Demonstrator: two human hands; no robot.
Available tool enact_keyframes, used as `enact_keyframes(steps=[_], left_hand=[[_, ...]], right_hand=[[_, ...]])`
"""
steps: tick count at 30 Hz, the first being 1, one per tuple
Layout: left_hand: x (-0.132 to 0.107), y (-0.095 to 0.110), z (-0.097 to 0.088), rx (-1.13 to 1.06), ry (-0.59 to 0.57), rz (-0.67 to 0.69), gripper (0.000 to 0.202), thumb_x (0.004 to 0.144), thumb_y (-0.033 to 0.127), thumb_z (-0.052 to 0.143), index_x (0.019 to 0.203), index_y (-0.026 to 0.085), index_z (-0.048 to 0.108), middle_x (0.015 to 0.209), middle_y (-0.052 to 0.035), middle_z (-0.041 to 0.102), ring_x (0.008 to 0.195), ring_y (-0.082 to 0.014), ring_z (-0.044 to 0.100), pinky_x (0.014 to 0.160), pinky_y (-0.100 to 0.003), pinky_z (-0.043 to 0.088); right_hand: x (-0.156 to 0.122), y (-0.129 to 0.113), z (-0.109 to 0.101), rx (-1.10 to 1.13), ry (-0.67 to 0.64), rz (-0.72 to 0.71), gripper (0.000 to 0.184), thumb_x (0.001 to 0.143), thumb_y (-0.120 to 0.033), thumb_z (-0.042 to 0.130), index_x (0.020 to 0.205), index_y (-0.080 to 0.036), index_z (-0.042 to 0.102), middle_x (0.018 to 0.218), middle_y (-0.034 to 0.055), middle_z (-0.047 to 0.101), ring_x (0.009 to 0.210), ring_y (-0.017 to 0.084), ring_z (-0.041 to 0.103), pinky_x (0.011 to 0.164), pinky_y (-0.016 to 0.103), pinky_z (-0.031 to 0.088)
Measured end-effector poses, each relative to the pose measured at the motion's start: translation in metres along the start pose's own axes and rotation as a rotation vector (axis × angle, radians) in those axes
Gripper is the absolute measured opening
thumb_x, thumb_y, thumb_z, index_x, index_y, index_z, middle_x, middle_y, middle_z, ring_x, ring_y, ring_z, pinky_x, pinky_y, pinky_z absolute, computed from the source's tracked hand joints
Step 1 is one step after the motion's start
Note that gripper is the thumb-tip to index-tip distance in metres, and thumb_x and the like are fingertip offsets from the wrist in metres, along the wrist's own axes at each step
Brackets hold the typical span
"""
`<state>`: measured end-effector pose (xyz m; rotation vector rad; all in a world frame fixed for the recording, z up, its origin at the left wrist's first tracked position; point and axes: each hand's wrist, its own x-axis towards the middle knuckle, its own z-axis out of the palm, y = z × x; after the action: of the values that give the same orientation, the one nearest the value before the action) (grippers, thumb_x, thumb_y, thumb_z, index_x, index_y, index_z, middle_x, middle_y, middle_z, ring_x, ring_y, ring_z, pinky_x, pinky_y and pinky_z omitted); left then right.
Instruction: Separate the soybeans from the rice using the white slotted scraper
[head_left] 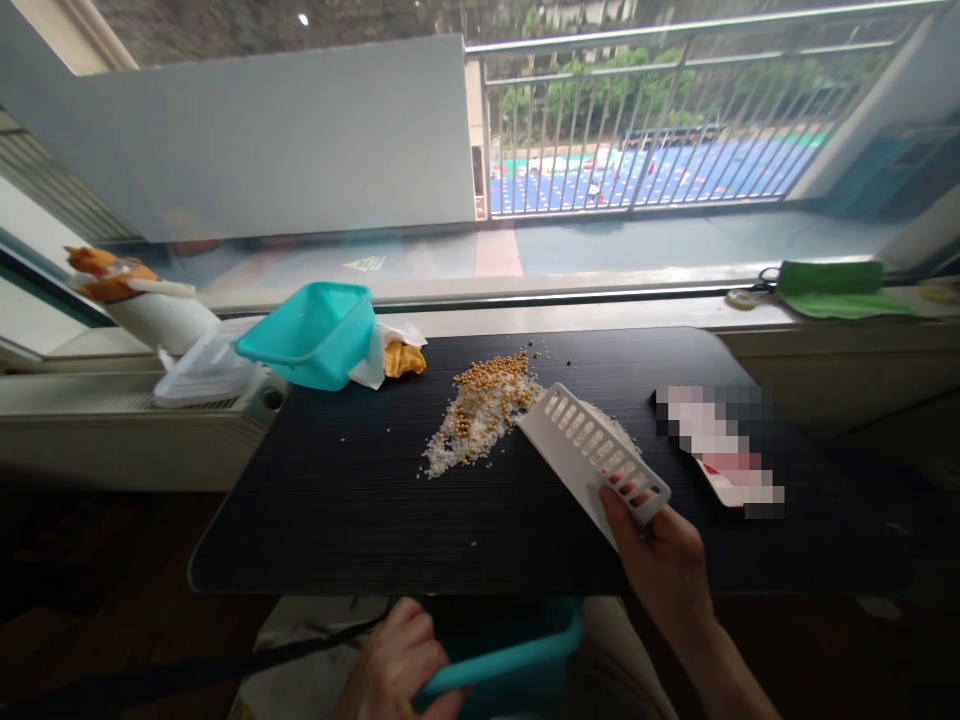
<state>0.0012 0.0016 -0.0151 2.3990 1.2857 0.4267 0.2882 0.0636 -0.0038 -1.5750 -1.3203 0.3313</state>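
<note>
My right hand [671, 565] is closed around the near end of a white slotted plastic tray [566, 465]. The tray is tilted over the black table, its far end at the right side of a pile of white rice [472, 420]. Yellow beans [491, 371] lie at the back of that pile and partly mixed into it. More rice shows behind the tray, partly hidden by it. Below the table's near edge, my left hand [405, 655] grips the rim of a teal plastic bin [517, 655] at my lap. The bin's inside is dark.
A second teal bin [311, 335] stands at the table's back left, beside a crumpled yellow-brown cloth [405, 359]. On the right lies a blurred-out flat object [712, 450]. Along the sill are a clear lid [206, 370], a green cloth [836, 287] and tape [741, 299].
</note>
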Motion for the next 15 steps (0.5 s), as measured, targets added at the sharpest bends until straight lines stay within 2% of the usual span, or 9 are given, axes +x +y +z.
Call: enact_keyframes(steps=[3, 7, 12, 15], left_hand=[[0.001, -0.001, 0.000, 0.000, -0.007, -0.005, 0.018, 0.068, 0.005, 0.070, 0.059, 0.018, 0.062, 0.063, -0.0014, 0.061, 0.069, -0.0190, 0.058, 0.059, -0.026, 0.050], [0.000, -0.002, 0.003, 0.002, -0.001, -0.005, 0.019, 0.068, 0.005, 0.071, 0.058, 0.018, 0.061, 0.063, -0.0011, 0.061, 0.069, -0.0191, 0.058, 0.060, -0.027, 0.050], [0.000, -0.001, 0.005, 0.011, 0.001, -0.005, 0.018, 0.069, 0.008, 0.071, 0.057, 0.018, 0.061, 0.063, -0.0012, 0.062, 0.070, -0.0200, 0.060, 0.064, -0.030, 0.052], [-0.001, -0.001, 0.003, 0.012, -0.003, -0.005, 0.017, 0.068, 0.007, 0.071, 0.058, 0.018, 0.063, 0.064, -0.0017, 0.063, 0.071, -0.0208, 0.061, 0.066, -0.031, 0.052]], right_hand=[[0.008, 0.006, -0.005, -0.043, -0.002, -0.001, 0.020, 0.086, -0.031, 0.062, 0.093, -0.016, 0.074, 0.090, 0.0109, 0.078, 0.084, 0.029, 0.075, 0.077, 0.034, 0.058], [0.012, 0.000, -0.005, 0.017, -0.033, -0.024, 0.015, 0.085, -0.027, 0.064, 0.092, -0.018, 0.074, 0.090, 0.0089, 0.079, 0.084, 0.028, 0.075, 0.079, 0.033, 0.058], [0.015, -0.015, 0.005, 0.195, -0.211, -0.108, 0.009, 0.085, -0.021, 0.064, 0.085, -0.019, 0.073, 0.083, 0.0040, 0.078, 0.075, 0.021, 0.074, 0.069, 0.026, 0.058], [0.018, -0.020, 0.009, 0.211, -0.298, -0.153, 0.010, 0.086, -0.019, 0.062, 0.082, -0.019, 0.071, 0.078, 0.0022, 0.075, 0.069, 0.018, 0.071, 0.064, 0.023, 0.056]])
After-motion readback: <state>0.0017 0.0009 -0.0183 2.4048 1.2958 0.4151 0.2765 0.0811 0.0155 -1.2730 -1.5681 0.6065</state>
